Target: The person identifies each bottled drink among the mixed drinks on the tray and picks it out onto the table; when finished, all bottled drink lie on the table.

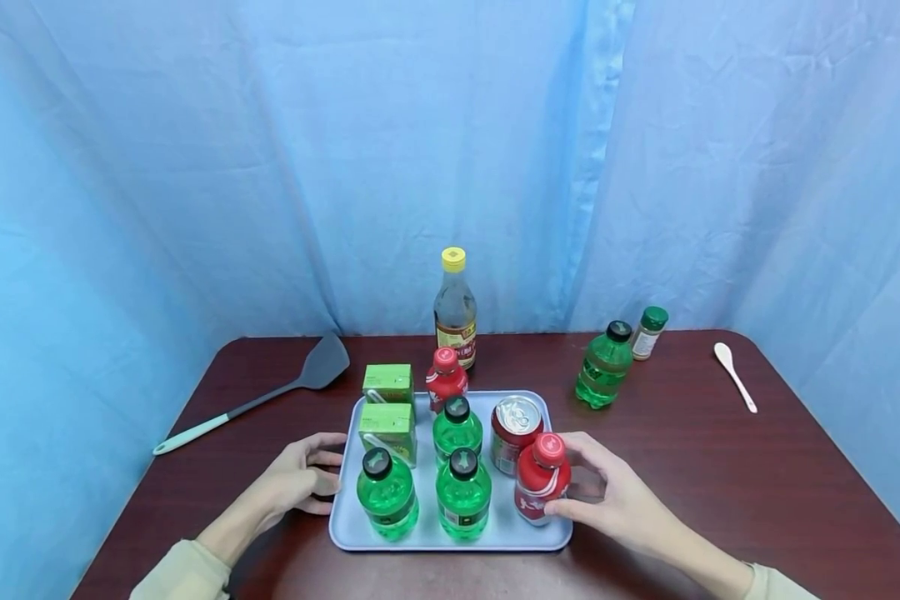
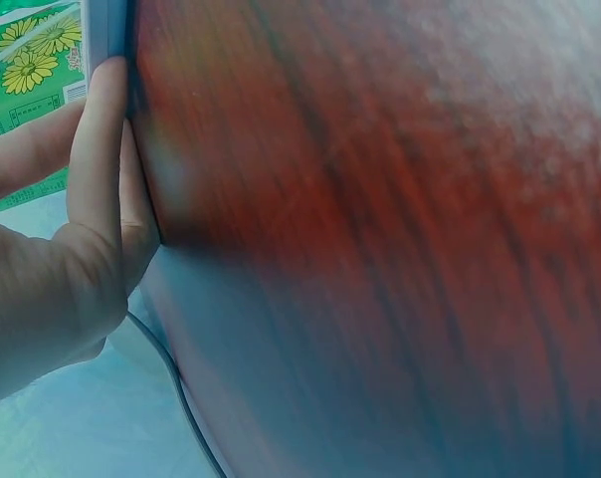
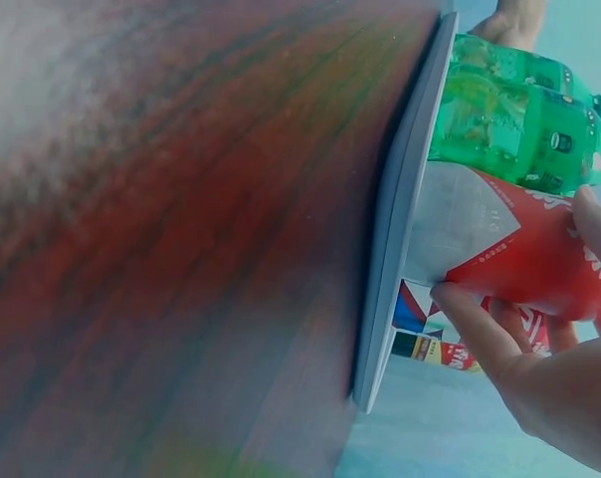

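A pale blue tray (image 1: 525, 537) stands at the front middle of the table. My left hand (image 1: 307, 479) touches its left rim with the fingertips, the fingers loosely bent. At the tray's front right corner my right hand (image 1: 615, 496) holds a red-capped bottle (image 1: 543, 479), thumb on the near side and fingers behind. The bottle stands upright close over the tray in the right wrist view. Beside it is a soda can (image 1: 516, 429). Green bottles (image 1: 388, 496) with black caps, two green drink cartons (image 1: 387, 425) and another red-capped bottle (image 1: 447, 383) also stand on the tray.
Behind the tray stands a yellow-capped sauce bottle (image 1: 456, 321). A spatula (image 1: 270, 398) lies to the left. On the right are another green bottle (image 1: 604, 367), a green-lidded spice jar (image 1: 648, 335) and a white spoon (image 1: 735, 379). Blue curtains (image 1: 420, 167) surround the table.
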